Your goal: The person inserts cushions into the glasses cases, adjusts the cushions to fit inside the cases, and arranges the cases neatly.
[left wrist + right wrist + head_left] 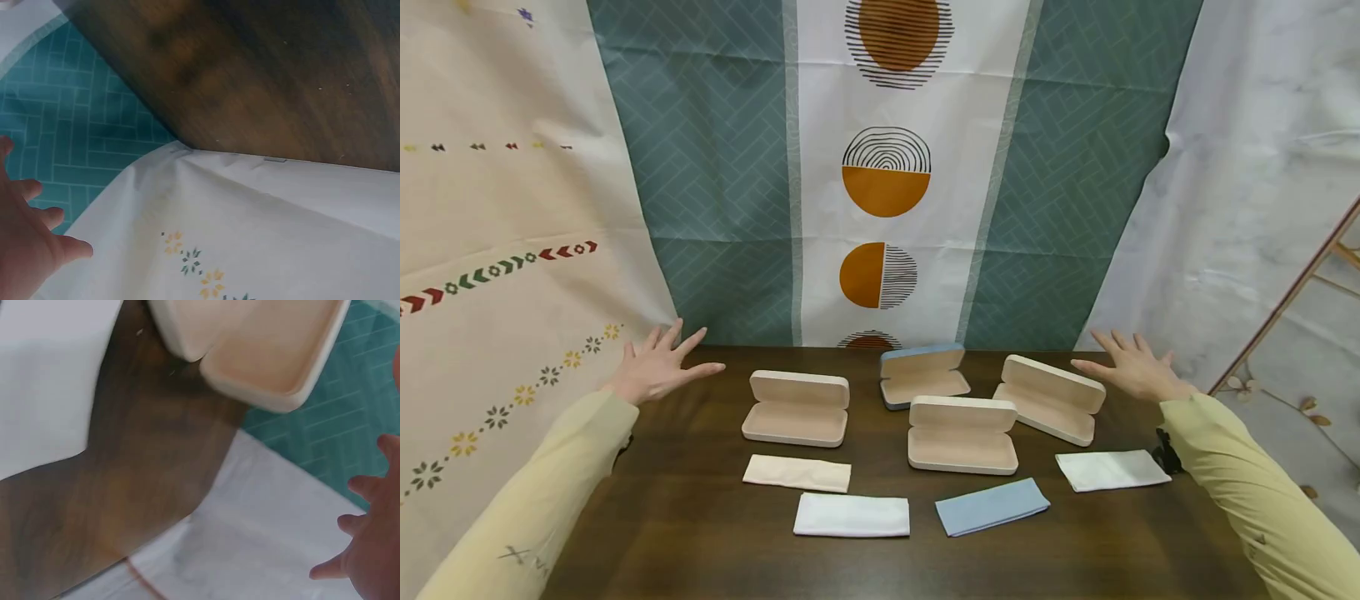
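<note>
My left hand (pixel 658 365) is held with fingers spread near the table's far left corner, holding nothing. On the far right my right hand (pixel 1135 367) is likewise spread and empty, close to an opened cream glasses case (pixel 1051 400). Two more cream glasses cases, one at left (pixel 797 408) and one at centre (pixel 962 435), stand with lids raised, as does a blue glasses case (pixel 922 375) behind. In front lie folded cloths: a cream cloth (pixel 797 473), a white cloth (pixel 852 515), a blue cloth (pixel 992 506) and a pale cloth (pixel 1112 470) at right.
The dark wooden table (pixel 715 550) ends at the back against a green and white patterned curtain (pixel 722 167). A cream cloth with stitched flowers (pixel 512 200) hangs at left, and a white marbled cloth (pixel 1247 167) at right.
</note>
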Available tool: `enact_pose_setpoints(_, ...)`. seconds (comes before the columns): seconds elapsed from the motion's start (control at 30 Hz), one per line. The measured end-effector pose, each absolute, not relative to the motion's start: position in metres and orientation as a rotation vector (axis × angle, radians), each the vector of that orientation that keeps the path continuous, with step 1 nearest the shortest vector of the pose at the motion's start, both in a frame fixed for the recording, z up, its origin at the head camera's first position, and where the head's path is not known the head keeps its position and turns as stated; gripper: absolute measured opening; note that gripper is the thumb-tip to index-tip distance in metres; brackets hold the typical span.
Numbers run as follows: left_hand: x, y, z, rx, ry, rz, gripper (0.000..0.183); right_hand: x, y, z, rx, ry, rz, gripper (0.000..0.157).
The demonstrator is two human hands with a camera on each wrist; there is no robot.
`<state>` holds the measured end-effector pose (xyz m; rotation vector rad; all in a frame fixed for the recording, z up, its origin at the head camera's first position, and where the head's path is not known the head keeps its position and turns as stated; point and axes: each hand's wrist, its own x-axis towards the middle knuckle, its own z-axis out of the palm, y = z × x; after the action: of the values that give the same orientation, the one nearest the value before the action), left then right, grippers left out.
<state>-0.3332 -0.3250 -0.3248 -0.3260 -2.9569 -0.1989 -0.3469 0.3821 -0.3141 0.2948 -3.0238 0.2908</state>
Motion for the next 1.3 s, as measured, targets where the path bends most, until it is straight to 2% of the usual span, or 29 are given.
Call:
enact_pose_setpoints(0.3, -0.331, -0.308, -0.311, -0.425, -2.908, -0.14, 0.084, -0.351, 0.343, -0.292, 0.463, -2.912, 0.315, 0.083)
enact_pose_setpoints(0.63, -0.326, -0.282, -0.29, -0.524, -2.835, -0.367, 0.082, -0.354, 0.284, -0.277, 0.616, -2.737, 0.645, 0.077)
enact_pose_setpoints(0.83, -0.313, -0.268, -0.291, -0.683, -2.734, -0.588, 0.075, -0.348, 0.239, -0.273, 0.798, -2.571, 0.779, 0.059)
enact_pose_setpoints(1.03, -0.3, -0.264, -0.305, -0.718, -2.616, -0.811, 0.063, -0.335, 0.196, -0.275, 0.914, -2.487, 1.023, 0.038)
enact_pose_setpoints(1.3, -0.296, -0.264, -0.324, -0.694, -2.567, -1.372, 0.057, -0.326, 0.143, -0.288, 1.05, -2.449, 1.215, 0.024)
